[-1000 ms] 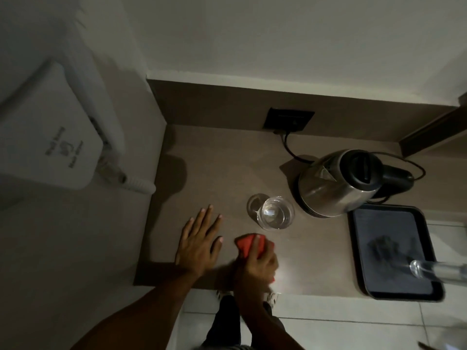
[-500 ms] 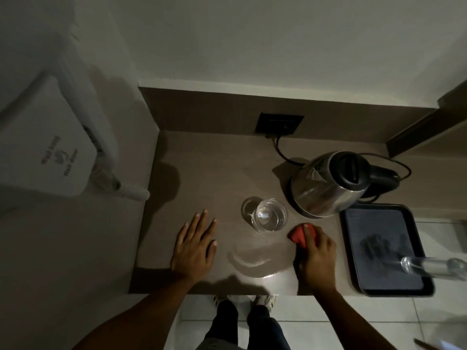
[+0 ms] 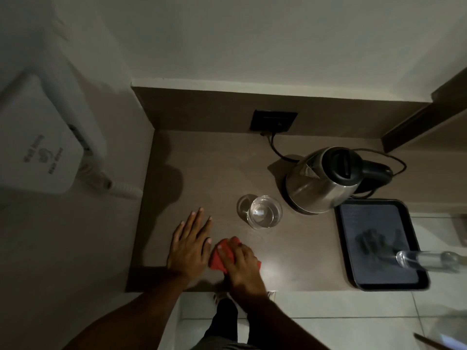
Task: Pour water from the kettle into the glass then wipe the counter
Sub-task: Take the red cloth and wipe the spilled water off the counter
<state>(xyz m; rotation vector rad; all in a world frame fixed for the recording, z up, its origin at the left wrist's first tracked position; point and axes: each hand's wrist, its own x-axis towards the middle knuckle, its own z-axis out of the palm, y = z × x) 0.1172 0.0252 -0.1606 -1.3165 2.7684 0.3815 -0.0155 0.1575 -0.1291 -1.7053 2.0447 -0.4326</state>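
Right hand [image 3: 241, 263] presses down on the crumpled red cloth [image 3: 222, 257], fingers [image 3: 227, 251] curled over it and gripping it against the brown wood-grain surface [image 3: 214, 168] near the front edge. Left hand [image 3: 189, 246] lies flat just beside the cloth, fingers [image 3: 195, 223] spread open, palm down, holding nothing; its thumb side sits right next to the red fabric. Just beyond the right hand's fingertips stands the clear round drinking glass [image 3: 264, 212], upright and apart from the cloth, its water level hard to read from above. Further out and to the right of those fingers sits the stainless steel electric kettle with the black lid and handle [image 3: 326, 180], upright on its base, spout turned toward the glass. Its black power cord [image 3: 275, 147] runs to the dark wall socket [image 3: 274, 121] at the back. Well to the right of the right hand rests a black rectangular tray [image 3: 379, 246] at the surface's front corner, and 1 clear bottle [image 3: 427, 260] shows over it, blurred. A bright gleam shows on the surface just right of the gripping fingers.
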